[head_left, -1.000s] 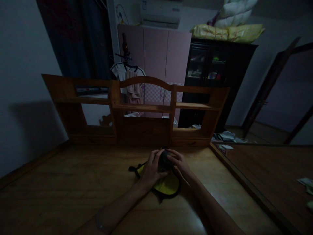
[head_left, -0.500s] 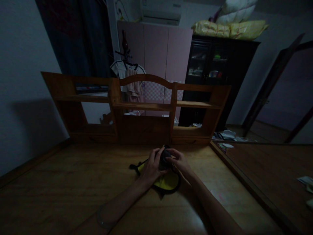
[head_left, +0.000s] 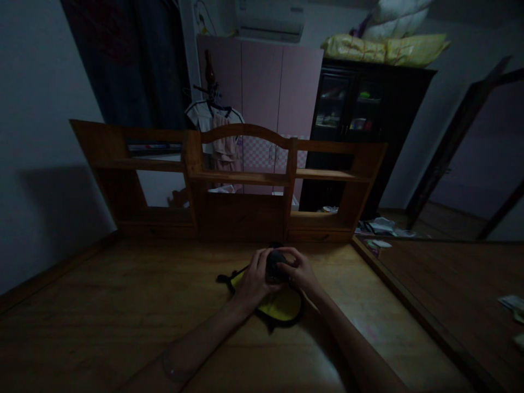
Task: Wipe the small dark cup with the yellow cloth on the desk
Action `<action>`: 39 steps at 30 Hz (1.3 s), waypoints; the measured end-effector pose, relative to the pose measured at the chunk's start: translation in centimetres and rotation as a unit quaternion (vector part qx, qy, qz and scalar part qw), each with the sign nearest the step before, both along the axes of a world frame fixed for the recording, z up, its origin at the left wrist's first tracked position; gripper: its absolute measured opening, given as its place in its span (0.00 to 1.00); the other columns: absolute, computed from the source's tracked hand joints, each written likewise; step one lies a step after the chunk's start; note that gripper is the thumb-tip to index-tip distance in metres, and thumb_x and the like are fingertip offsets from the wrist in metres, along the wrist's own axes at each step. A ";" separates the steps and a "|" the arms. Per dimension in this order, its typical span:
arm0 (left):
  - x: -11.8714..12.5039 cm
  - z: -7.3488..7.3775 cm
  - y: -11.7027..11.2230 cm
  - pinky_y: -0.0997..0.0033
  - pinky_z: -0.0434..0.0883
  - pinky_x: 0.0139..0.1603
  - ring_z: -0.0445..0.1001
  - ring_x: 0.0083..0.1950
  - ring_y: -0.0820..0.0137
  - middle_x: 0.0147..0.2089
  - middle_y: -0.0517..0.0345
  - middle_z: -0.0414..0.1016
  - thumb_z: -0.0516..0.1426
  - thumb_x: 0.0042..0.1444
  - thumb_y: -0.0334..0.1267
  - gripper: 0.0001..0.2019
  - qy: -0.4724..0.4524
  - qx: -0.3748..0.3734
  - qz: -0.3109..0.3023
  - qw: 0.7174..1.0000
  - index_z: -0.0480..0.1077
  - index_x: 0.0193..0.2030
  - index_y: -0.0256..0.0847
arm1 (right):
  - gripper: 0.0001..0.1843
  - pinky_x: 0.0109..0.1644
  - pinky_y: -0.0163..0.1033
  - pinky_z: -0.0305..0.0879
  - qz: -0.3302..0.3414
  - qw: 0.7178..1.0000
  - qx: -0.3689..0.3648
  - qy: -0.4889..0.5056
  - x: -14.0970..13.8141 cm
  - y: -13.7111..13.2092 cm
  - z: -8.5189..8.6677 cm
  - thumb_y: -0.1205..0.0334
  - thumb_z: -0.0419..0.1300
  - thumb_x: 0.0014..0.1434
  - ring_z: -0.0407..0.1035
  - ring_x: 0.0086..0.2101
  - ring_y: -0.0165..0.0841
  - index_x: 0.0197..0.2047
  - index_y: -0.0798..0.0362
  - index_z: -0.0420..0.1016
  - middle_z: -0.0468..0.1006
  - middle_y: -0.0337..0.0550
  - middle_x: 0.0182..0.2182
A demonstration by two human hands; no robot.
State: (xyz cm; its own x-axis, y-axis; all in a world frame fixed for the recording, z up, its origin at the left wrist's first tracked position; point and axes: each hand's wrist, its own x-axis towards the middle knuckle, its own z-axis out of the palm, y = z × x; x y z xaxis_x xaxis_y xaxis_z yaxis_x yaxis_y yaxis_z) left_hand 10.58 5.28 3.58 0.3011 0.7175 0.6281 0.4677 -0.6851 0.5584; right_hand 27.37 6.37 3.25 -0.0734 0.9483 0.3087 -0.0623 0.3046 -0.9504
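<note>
Both hands meet over the desk around a small dark rounded object, whose kind is too dim to make out. My left hand is closed around its left side. From the right, my right hand grips it with thumb and fingers bent over the top. Beneath them lies a yellow piece with black edging, perhaps a flat pouch, resting on the wooden desk. A black strap-like end sticks out to its left. The hands cover part of the yellow piece.
A wooden shelf unit with small drawers stands along the desk's back edge. At left rises a wall. A raised wooden edge bounds the desk at right, with a brown surface beyond it.
The dark object appears slightly turned between my hands, showing more of its rounded top. My arms and the yellow piece stay nearly in place.
</note>
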 end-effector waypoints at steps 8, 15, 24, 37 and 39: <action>0.0 -0.6 0.3 0.52 0.64 0.63 0.63 0.62 0.57 0.59 0.50 0.60 0.69 0.43 0.36 0.41 -0.015 0.030 -0.001 0.999 0.53 0.61 0.45 | 0.16 0.43 0.39 0.71 -0.098 0.987 0.067 -0.105 0.0 -0.7 0.9 0.50 0.62 0.58 0.73 0.40 0.38 0.44 0.52 0.76 0.77 0.45 0.42; 0.1 -0.1 -0.4 0.57 0.64 0.64 0.61 0.64 0.59 0.63 0.51 0.57 0.68 0.44 0.28 0.49 -0.009 0.018 -0.010 1.000 0.45 0.68 0.49 | 0.14 0.43 0.39 0.71 -0.087 0.973 0.097 -0.189 -0.1 -0.6 0.5 0.56 0.60 0.58 0.74 0.40 0.38 0.46 0.53 0.75 0.78 0.44 0.42; 0.0 0.1 -0.7 0.58 0.70 0.58 0.64 0.62 0.58 0.62 0.51 0.57 0.68 0.43 0.29 0.55 0.031 0.015 -0.016 0.999 0.39 0.71 0.53 | 0.15 0.44 0.38 0.69 -0.045 0.977 0.104 -0.183 0.0 -0.5 0.6 0.67 0.57 0.54 0.73 0.38 0.35 0.46 0.53 0.72 0.77 0.41 0.38; 0.0 0.0 -0.6 0.55 0.70 0.59 0.64 0.62 0.56 0.63 0.49 0.56 0.68 0.41 0.26 0.53 0.050 0.020 -0.027 0.998 0.44 0.69 0.51 | 0.24 0.55 0.48 0.64 -0.090 0.967 0.070 -0.228 0.0 0.1 -0.9 0.65 0.57 0.50 0.70 0.47 0.42 0.52 0.55 0.70 0.76 0.48 0.46; 0.0 0.0 -0.6 0.55 0.69 0.60 0.63 0.63 0.56 0.63 0.49 0.56 0.68 0.40 0.25 0.52 0.046 0.022 -0.028 0.998 0.45 0.69 0.50 | 0.22 0.53 0.47 0.65 -0.083 0.967 0.073 -0.229 0.0 0.0 -0.7 0.65 0.56 0.50 0.71 0.45 0.41 0.50 0.55 0.72 0.77 0.48 0.44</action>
State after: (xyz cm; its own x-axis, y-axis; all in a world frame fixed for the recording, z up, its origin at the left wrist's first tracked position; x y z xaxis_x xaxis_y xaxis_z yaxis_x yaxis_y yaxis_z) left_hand 10.57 4.65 3.57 0.3981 0.6701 0.6265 0.4764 -0.7346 0.4831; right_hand 27.36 6.35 2.50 -0.0846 0.9076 0.4113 0.4156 0.4073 -0.8133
